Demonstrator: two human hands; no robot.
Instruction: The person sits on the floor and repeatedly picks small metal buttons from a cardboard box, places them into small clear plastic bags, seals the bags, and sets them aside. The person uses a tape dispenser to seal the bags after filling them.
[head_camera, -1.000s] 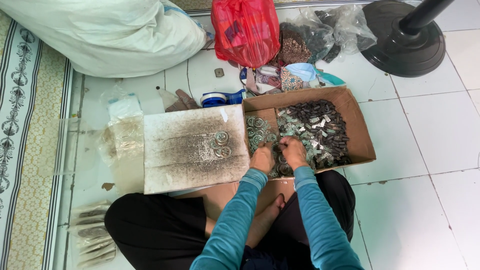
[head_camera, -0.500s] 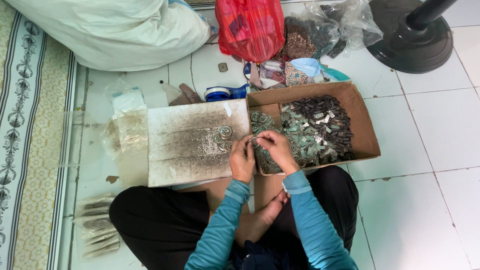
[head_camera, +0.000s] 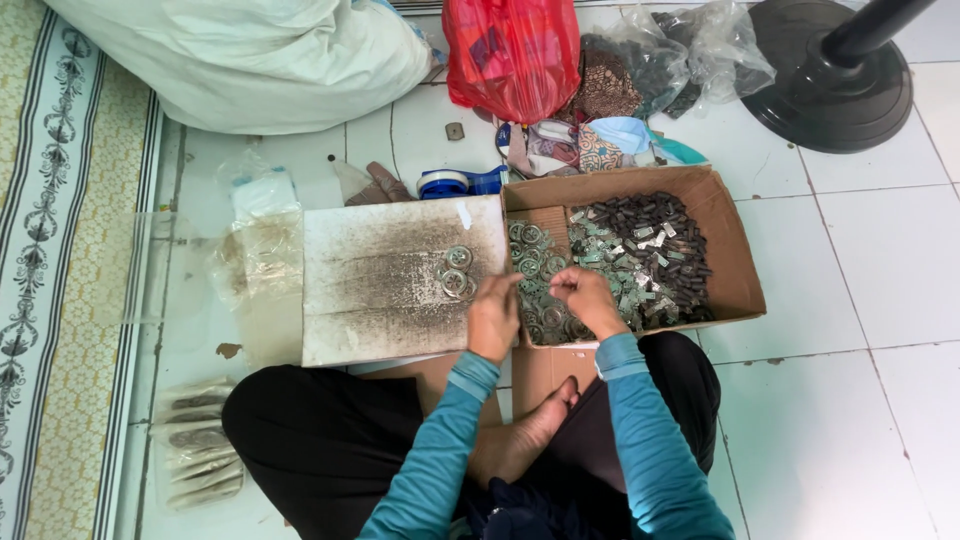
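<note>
On white board (head_camera: 390, 280): three rings (head_camera: 456, 272).

Seated cross-legged on the tiled floor (head_camera: 860, 300), with a cardboard box (head_camera: 735, 265) ahead to the right and a flat board (head_camera: 385, 280) ahead to the left, edges touching. Inside the box, ring-shaped parts (head_camera: 530, 250) at the left, a heap of small pieces (head_camera: 650, 250) at the right. On the board, near its right edge, a few stacked rings (head_camera: 455, 272). Left hand (head_camera: 495, 318) over the seam between board and box, right hand (head_camera: 590, 300) just beside it (over the box's near-left corner). Behind the box, a tape dispenser (head_camera: 455, 183), plastic bags (head_camera: 515, 50) and a fan base (head_camera: 835, 75); far left, a mat (head_camera: 60, 250).
</note>
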